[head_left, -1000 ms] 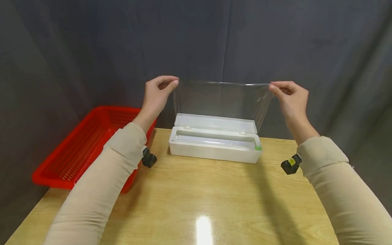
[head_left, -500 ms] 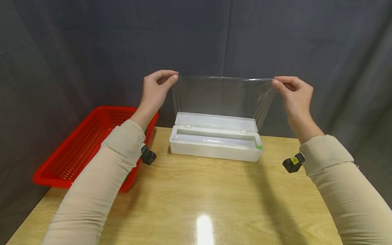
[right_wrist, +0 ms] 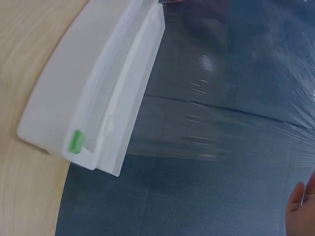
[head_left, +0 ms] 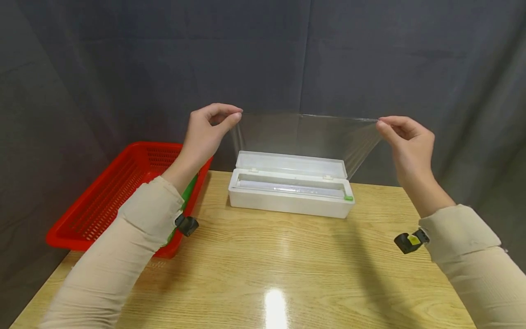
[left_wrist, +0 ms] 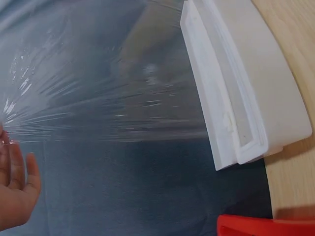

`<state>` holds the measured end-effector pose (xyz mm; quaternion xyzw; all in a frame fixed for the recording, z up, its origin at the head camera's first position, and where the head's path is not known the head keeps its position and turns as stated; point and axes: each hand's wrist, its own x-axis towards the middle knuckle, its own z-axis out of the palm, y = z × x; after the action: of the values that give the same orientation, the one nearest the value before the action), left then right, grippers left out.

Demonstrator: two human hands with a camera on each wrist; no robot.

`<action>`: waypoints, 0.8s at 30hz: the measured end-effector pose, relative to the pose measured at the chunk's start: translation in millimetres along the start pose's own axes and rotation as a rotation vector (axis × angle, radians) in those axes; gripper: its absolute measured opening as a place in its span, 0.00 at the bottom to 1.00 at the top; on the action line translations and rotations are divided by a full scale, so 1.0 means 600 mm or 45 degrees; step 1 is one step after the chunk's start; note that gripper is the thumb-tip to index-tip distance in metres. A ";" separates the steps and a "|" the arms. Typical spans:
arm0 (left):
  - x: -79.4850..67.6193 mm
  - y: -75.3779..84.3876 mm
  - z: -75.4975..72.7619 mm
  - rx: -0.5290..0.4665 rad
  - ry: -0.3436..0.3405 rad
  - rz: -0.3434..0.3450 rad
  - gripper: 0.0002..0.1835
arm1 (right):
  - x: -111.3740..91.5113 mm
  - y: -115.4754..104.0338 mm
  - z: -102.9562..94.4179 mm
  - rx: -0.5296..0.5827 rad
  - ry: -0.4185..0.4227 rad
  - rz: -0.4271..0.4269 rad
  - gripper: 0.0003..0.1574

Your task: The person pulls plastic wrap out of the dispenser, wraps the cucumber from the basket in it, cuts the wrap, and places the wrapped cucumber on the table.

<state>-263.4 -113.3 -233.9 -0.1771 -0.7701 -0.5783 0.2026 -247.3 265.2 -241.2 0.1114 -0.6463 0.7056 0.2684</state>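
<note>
Pinches one upper corner of a sheet of clear plastic wrap between thumb and fingertips of the left hand, and the other upper corner likewise with the right hand. Holds both hands raised well above the desk, well apart, with the top of the wrap stretched between. Hangs from there toward a long white box, set close along the far edge of the desk, near the middle, and slants in creases toward the right hand. Hard to make out, with such clear wrap, the exact path past the open lid, tilted back on two hinges at the far side of the box. Shows a pale roll lying inside the box, and a small green tab at the right end of the front rim. At the far left corner of the desk, sits a red basket, partly behind the left arm, with something green just visible along the right inner side. Wears beige sleeves and, at each wrist, a small black camera. Beyond the far edge, hangs a dark curtain.
</note>
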 end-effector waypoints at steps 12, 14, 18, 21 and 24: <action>-0.064 0.018 -0.027 0.101 -0.182 0.039 0.11 | -0.066 -0.015 -0.043 -0.121 -0.152 -0.015 0.09; -0.076 0.018 -0.032 0.119 -0.218 0.057 0.10 | -0.079 -0.017 -0.049 -0.146 -0.181 -0.024 0.08; -0.098 0.022 -0.041 0.176 -0.294 0.068 0.08 | -0.106 -0.019 -0.062 -0.173 -0.260 -0.058 0.08; -0.113 0.023 -0.048 0.232 -0.367 0.091 0.07 | -0.125 -0.019 -0.071 -0.198 -0.307 -0.071 0.07; -0.129 0.019 -0.052 0.254 -0.447 0.120 0.07 | -0.142 -0.018 -0.078 -0.207 -0.332 -0.054 0.07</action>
<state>-187.9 -143.4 -256.6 -0.2902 -0.8378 -0.4494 0.1088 -161.9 291.1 -281.7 0.1937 -0.7281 0.6248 0.2049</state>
